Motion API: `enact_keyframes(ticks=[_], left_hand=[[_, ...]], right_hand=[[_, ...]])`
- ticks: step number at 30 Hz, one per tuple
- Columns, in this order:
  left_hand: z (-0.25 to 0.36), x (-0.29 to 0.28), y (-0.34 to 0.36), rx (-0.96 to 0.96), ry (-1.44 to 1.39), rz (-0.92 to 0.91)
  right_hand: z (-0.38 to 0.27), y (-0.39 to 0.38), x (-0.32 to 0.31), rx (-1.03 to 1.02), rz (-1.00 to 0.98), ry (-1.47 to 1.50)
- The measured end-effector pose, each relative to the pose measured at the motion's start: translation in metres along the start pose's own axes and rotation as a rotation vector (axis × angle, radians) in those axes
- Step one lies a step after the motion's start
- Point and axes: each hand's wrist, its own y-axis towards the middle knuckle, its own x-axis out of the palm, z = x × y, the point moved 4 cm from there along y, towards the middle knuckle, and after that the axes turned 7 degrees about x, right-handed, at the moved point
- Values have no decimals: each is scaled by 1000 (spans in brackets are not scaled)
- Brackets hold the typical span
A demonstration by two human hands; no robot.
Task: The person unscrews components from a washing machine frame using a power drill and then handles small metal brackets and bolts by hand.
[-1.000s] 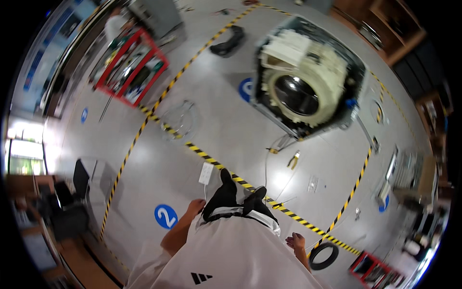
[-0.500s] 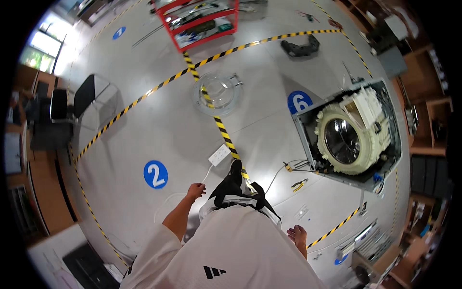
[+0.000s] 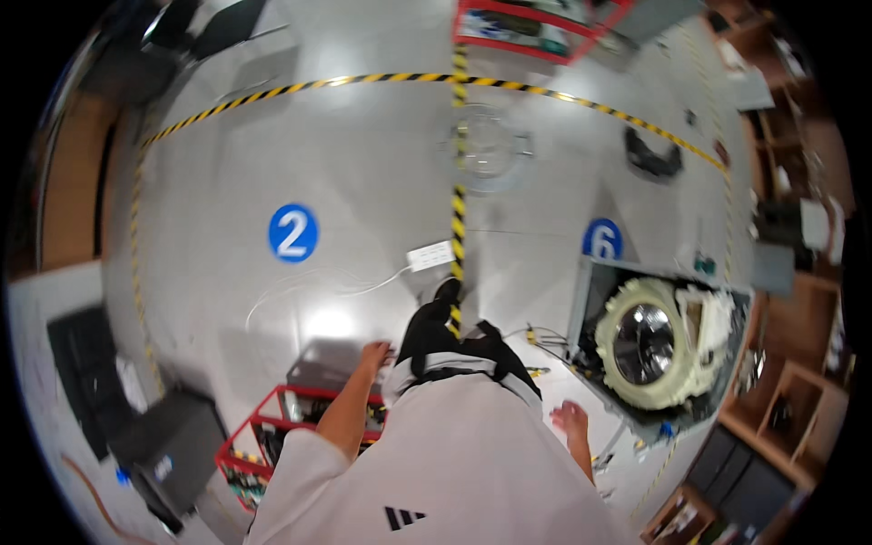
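My left hand (image 3: 376,353) hangs beside my hip with its fingers loosely apart and nothing visible in them. My right hand (image 3: 570,418) is held low on the other side, slightly blurred, fingers spread and empty. Neither touches anything. Ahead of my feet a white power strip (image 3: 431,256) lies on the floor against the striped tape, its white cable trailing left. To the right stands an opened washing machine with a cream tub (image 3: 640,345) inside a grey casing (image 3: 581,304). Yellow-handled pliers (image 3: 538,371) lie near its wires, partly hidden by my leg.
A clear round door with a ring (image 3: 490,150) lies on the floor ahead. One red tool cart (image 3: 522,27) stands at the far edge, another (image 3: 272,427) close behind my left arm. A black curved part (image 3: 652,154) rests far right. A dark chair (image 3: 173,445) stands left.
The view has turned left, so the washing machine sits lower and the far cart has shifted right. A second red cart has come into view by my left arm. Both hands remain empty.
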Motion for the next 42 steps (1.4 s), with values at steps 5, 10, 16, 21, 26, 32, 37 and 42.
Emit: enact_keyframes(ticks=[5,10,16,21,26,32,37,42], left_hand=[[-12,12,-20,102,525,-94],[79,50,-49,-120,757,-18],[168,88,8,37,426,-65],[239,149,12,160,535,-102],[247,213,24,97,722,-74],[266,332,30,73,910,-186],[308,473,10,230,906,-280],[340,541,52,217,984,-327]], right_hand=[[-58,-20,-11,-187,7,76],[9,-14,0,-124,2,160],[140,-8,13,325,57,263],[158,2,26,516,-45,248],[108,81,5,298,7,373],[-39,151,-99,34,4,705],[-106,169,-174,59,70,787],[-92,192,-176,237,96,838]])
